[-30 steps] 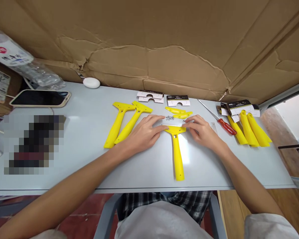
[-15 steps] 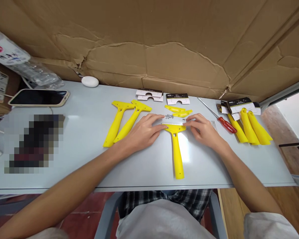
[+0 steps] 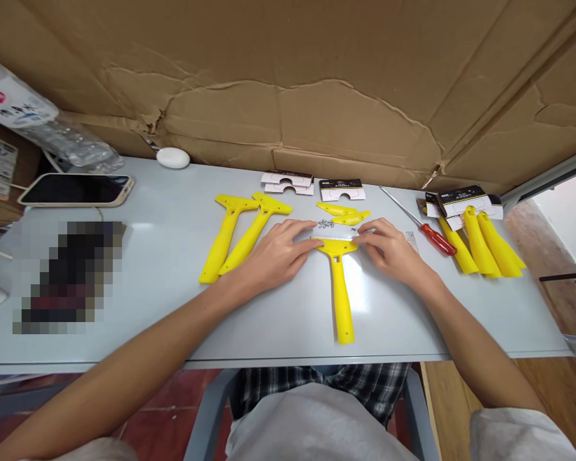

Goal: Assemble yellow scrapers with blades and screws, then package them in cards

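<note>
A yellow scraper point(image 3: 343, 294) lies on the table with its wide head away from me and a thin metal blade point(image 3: 335, 239) along the head's far edge. My left hand point(image 3: 283, 251) has its thumb on the head's left end, the index finger reaching past it. At the right end, my right hand point(image 3: 388, 248) pinches the blade and head corner with thumb and fingertips. Just beyond lie a heap of small screws point(image 3: 326, 224), a single screw point(image 3: 354, 229) and two yellow cover pieces point(image 3: 350, 218). A loose metal blade point(image 3: 411, 240) is partly behind my right hand.
Two yellow scrapers point(image 3: 221, 240) lie left; several yellow handles point(image 3: 482, 246) lie right beside a red-handled screwdriver point(image 3: 436, 239). Card packaging point(image 3: 342, 190) stands along the back. A phone point(image 3: 77, 189), white oval object point(image 3: 173, 157) and plastic bottle point(image 3: 72, 137) are far left. Cardboard point(image 3: 288, 77) walls the back.
Almost nothing differs. Both hands keep their places at the scraper head; the view has shifted very slightly.
</note>
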Tool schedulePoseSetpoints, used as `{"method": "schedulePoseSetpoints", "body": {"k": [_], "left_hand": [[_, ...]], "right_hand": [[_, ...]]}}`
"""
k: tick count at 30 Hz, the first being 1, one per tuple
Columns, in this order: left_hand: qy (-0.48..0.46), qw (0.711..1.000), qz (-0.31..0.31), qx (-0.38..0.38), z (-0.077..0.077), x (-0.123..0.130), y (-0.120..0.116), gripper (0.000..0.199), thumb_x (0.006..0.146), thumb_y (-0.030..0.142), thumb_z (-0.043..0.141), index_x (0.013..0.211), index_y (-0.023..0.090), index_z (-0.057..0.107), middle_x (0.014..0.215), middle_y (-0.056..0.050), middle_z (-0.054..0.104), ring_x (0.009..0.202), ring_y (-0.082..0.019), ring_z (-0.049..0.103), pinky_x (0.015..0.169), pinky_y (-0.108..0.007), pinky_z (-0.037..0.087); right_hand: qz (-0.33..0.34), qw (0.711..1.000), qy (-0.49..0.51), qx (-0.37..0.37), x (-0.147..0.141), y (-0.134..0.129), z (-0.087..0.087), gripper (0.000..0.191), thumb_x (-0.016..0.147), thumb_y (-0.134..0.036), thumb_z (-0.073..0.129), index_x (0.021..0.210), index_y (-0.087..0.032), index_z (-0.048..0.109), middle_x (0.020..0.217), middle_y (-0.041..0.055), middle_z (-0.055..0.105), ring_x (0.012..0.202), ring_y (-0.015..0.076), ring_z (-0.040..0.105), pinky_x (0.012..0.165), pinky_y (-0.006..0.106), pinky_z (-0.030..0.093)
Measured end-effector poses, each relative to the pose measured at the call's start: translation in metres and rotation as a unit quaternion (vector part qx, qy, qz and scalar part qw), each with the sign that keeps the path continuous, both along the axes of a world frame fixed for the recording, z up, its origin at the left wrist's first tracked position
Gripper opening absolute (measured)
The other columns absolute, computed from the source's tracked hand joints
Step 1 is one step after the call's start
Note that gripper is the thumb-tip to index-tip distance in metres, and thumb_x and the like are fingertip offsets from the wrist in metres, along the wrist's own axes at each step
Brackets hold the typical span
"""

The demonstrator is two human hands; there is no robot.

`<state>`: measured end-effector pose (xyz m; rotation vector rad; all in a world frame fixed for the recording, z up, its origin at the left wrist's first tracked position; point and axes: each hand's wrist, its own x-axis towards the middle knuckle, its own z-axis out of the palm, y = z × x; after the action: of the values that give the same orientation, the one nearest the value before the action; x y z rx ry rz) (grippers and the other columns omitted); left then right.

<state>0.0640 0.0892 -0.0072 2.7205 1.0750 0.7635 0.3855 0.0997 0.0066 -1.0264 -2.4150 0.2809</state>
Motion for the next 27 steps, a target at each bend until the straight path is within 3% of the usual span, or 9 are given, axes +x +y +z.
{"method": "schedulePoseSetpoints", "body": {"k": [21, 27], "left_hand": [[0.027, 1.0, 0.011, 0.001, -0.0018, 0.0001, -0.0005, 0.042, 0.104, 0.013, 0.054, 0.139, 0.024, 0.075, 0.153, -0.017, 0.063, 0.134, -0.035, 0.062, 0.112, -0.059, 0.054], [0.014, 1.0, -0.001, -0.009, -0.0027, -0.0013, 0.0008, 0.036, 0.107, 0.018, 0.054, 0.128, 0.027, 0.081, 0.154, -0.016, 0.062, 0.136, -0.035, 0.061, 0.112, -0.061, 0.053]], "right_hand": [[0.002, 1.0, -0.011, 0.002, 0.0001, -0.0005, -0.0019, 0.042, 0.098, -0.003, 0.05, 0.114, -0.027, 0.081, 0.122, 0.0099, 0.072, 0.116, 0.0273, 0.066, 0.097, 0.05, 0.058], [0.007, 1.0, -0.009, 0.002, 0.0005, -0.0001, -0.0019, 0.043, 0.098, -0.003, 0.048, 0.114, -0.026, 0.081, 0.122, 0.0102, 0.072, 0.116, 0.0271, 0.066, 0.096, 0.05, 0.059]]}}
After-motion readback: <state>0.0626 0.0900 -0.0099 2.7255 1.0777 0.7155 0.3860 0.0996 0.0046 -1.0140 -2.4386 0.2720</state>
